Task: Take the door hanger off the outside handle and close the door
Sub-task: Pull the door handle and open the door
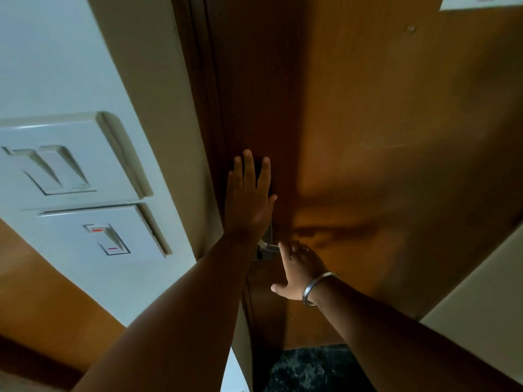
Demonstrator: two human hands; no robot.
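We see the door (368, 123) filling most of the view, a flat panel of brown wood with a smooth, slightly shiny face and a darker strip along its left edge. The door hanger does not show anywhere in this view. Low on the door sits a metal handle (268, 246), a silver lever on a dark plate, and most of it is hidden behind the hands.

Our left hand (249, 199) lies flat against the door just above the handle, the fingers straight and spread, holding nothing. Our right hand (300, 270) is at the handle; its fingers curl toward the lever, but we cannot tell if they really grip it. A plain round metal bangle (314, 288) circles the right wrist.

To the left, a pale wall (56, 52) carries two white plastic switch plates (85, 193) with rounded corners; the lower one has small red marks. Below the door we see a dark, speckled stone floor (311, 369). A white paper corner (478, 2) is on the door, top right.
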